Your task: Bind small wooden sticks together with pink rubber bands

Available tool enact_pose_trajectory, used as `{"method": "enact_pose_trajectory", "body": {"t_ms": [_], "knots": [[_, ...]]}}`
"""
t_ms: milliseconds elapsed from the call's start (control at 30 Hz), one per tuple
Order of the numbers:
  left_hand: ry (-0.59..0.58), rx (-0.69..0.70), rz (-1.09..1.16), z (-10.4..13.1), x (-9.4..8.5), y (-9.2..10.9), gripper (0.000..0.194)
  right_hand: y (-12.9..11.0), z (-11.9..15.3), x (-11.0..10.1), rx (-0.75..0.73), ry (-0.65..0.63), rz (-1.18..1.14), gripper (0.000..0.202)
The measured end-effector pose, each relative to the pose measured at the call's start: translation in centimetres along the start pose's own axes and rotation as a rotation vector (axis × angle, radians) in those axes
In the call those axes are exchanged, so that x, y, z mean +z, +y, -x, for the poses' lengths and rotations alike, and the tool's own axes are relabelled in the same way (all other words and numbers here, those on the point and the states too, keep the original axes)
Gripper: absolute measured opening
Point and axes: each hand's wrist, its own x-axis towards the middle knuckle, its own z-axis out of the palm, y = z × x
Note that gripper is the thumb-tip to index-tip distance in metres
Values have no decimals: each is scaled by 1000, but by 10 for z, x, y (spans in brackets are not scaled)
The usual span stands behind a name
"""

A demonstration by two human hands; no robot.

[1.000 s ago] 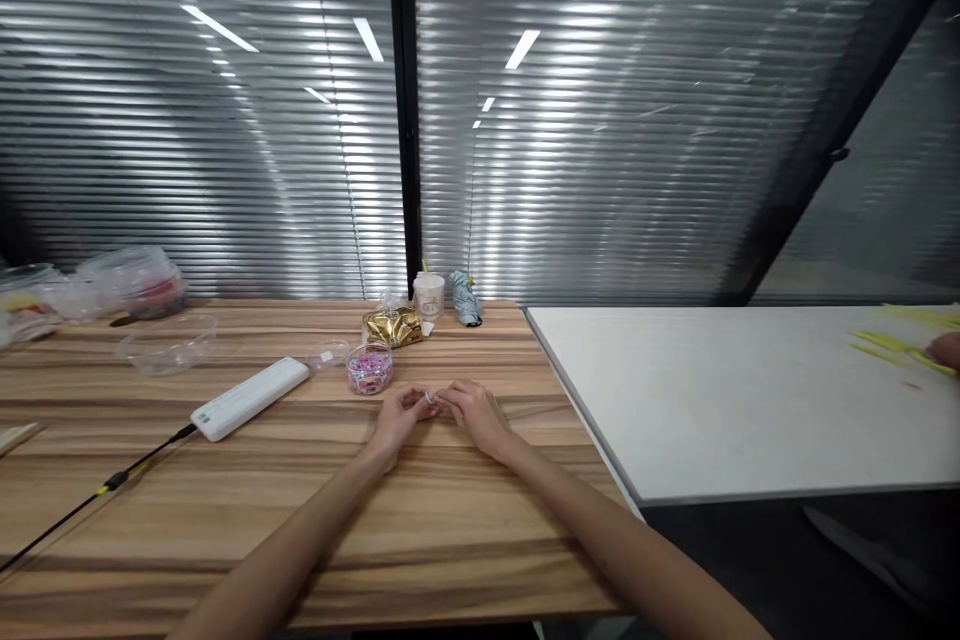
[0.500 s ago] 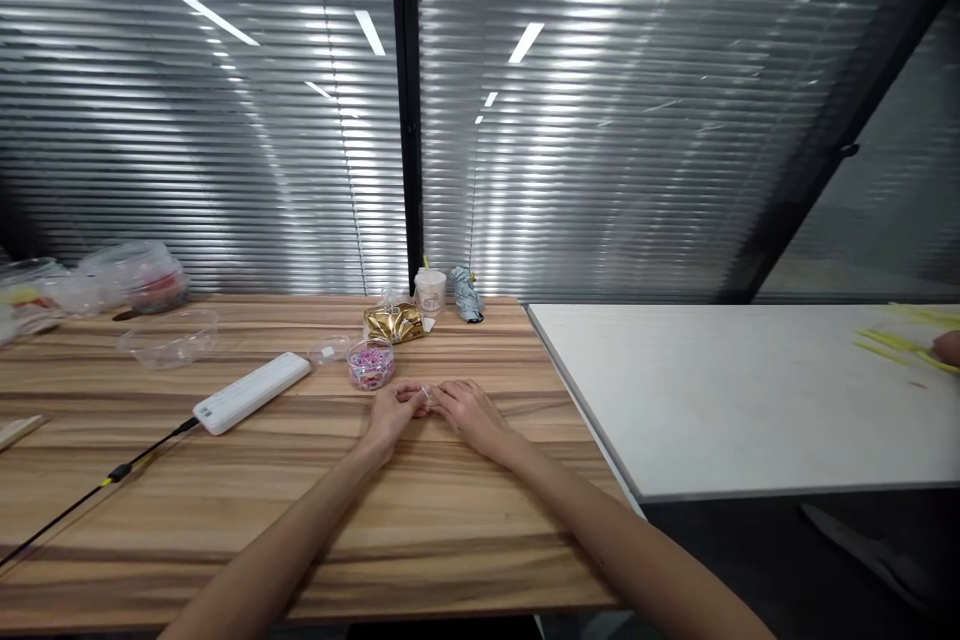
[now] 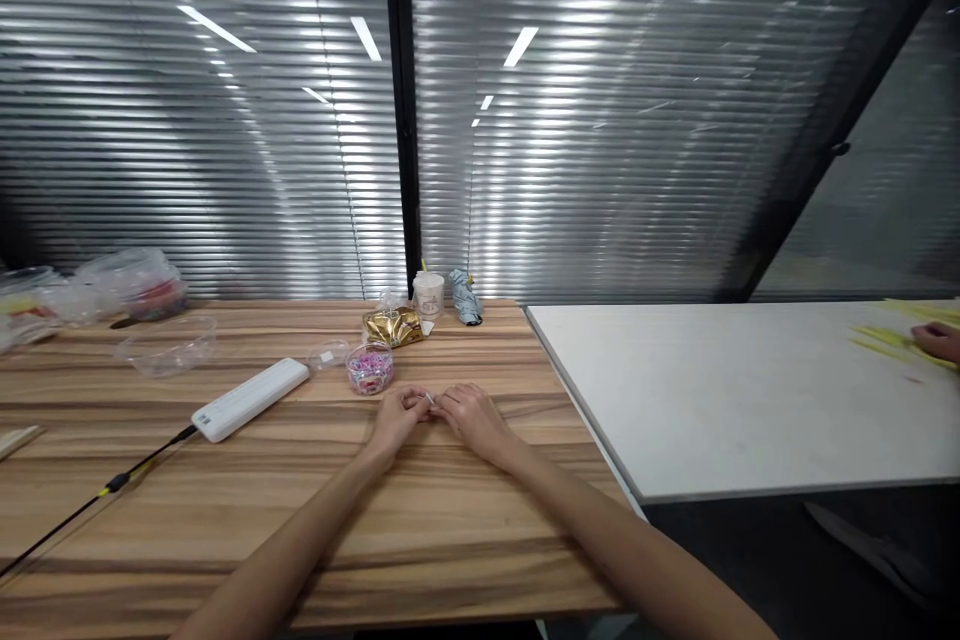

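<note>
My left hand (image 3: 395, 420) and my right hand (image 3: 471, 418) meet by their fingertips low over the wooden table (image 3: 450, 540). Between them shows a tiny whitish piece (image 3: 430, 400), too small to name. The left thumb and fingers pinch it; the right fingers are pressed together at its other side. Just beyond my left hand stands a clear round tub (image 3: 370, 370) of pink and purple bits, with a clear lid (image 3: 328, 356) lying to its left.
Behind the tub are a gold packet (image 3: 394, 326), a white cup (image 3: 429, 294) and a blue-grey wrapped item (image 3: 466, 298). Left: a white power bank (image 3: 251, 400) with cable, clear containers (image 3: 169, 348). Another person's hand (image 3: 937, 341) touches yellow strips on the white table (image 3: 735, 400).
My fingertips have shifted slightly, and the whitish piece sits at a different angle between them. The other person's hand has come further into view at the right. The whole view has moved a little.
</note>
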Motion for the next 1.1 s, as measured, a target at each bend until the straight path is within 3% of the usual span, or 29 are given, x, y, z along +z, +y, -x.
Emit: {"method": "enact_pose_trajectory", "body": {"t_ms": [233,433,600,1100], "knots": [[40,-110,118,4,-3,14,17,1,1,-5,73,73,-85,16],[16,-107,83,4,-4,14,26,0,0,-3,234,223,-465,13],[2,-50,7,7,-1,14,25,-2,-3,0,323,270,-712,11],[-3,-60,66,6,-1,13,26,-8,-2,-6,206,253,-637,18]]}}
